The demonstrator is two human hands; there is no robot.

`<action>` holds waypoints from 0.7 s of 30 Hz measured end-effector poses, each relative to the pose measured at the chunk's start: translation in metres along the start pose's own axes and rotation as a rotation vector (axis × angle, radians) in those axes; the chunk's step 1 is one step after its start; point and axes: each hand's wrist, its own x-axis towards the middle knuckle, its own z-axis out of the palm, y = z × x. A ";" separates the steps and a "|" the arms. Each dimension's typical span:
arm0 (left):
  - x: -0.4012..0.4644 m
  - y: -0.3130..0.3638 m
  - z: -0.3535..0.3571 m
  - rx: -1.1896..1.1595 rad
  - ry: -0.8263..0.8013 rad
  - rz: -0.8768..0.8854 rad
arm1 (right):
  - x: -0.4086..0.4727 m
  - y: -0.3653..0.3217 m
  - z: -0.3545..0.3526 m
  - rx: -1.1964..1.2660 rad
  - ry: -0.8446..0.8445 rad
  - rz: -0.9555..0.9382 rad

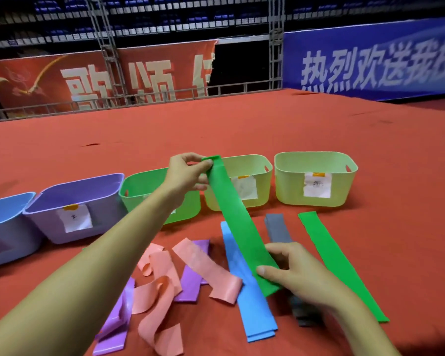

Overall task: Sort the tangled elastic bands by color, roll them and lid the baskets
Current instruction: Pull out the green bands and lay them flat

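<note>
Two hands [188, 173] [296, 271] stretching green band [239, 227], five baskets [315, 178] behind (unlidded)

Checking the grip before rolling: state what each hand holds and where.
Both hold one green band: left hand pinches its far end, right hand its near end.

Single head-worn wide-angle view, looking forward and down over the red tabletop [293, 129]. Close range: both forearms enter from the bottom edge, row of baskets [315, 178] sits mid-frame, banners [370, 62] and railing fill the top. No second view to overlap.
</note>
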 end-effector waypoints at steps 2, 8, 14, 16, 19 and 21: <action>0.006 -0.012 0.031 -0.011 -0.071 -0.041 | -0.017 0.007 -0.020 0.014 0.014 0.044; 0.021 -0.040 0.117 0.010 -0.236 -0.174 | -0.055 0.015 -0.053 0.030 0.178 0.212; 0.030 -0.060 0.186 0.067 -0.248 -0.184 | -0.074 0.033 -0.083 -0.203 0.280 0.226; 0.033 -0.068 0.206 0.068 -0.240 -0.180 | -0.078 0.039 -0.091 -0.235 0.312 0.257; 0.035 -0.078 0.231 0.099 -0.243 -0.177 | -0.084 0.043 -0.098 -0.243 0.368 0.349; 0.034 -0.084 0.245 0.120 -0.257 -0.195 | -0.088 0.047 -0.103 -0.253 0.377 0.395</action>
